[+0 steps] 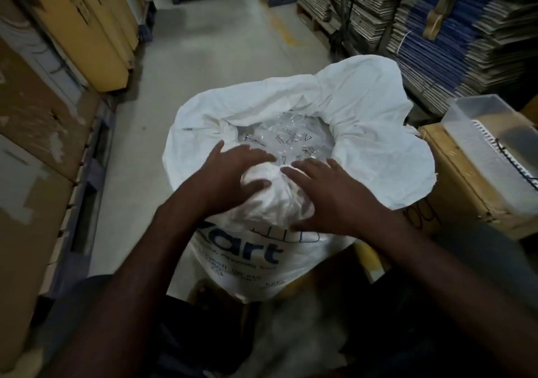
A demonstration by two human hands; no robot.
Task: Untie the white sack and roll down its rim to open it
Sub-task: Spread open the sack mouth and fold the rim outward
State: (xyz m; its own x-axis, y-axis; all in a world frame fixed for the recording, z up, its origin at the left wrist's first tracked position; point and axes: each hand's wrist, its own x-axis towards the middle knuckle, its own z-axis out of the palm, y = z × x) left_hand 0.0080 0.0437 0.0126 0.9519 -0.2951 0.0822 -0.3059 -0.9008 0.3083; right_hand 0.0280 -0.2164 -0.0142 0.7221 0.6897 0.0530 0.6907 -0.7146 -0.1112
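A large white woven sack (364, 110) with blue lettering on its front stands on the floor before me. Its mouth gapes open, and the far and right rim is folded outward in a thick roll. Clear plastic packets (288, 139) with printed marks fill the inside. At the near rim a bunched wad of white fabric (273, 194) bulges up. My left hand (230, 171) lies on the left of that wad, thumb pressed into it, fingers spread over its top. My right hand (329, 191) rests on its right side with fingers splayed.
Tall cardboard cartons (87, 28) line the left side of a grey concrete aisle (209, 43). Stacks of flattened blue and brown boxes (451, 28) fill the right. A carton (465, 185) carrying a clear plastic tray (492, 145) stands right beside the sack.
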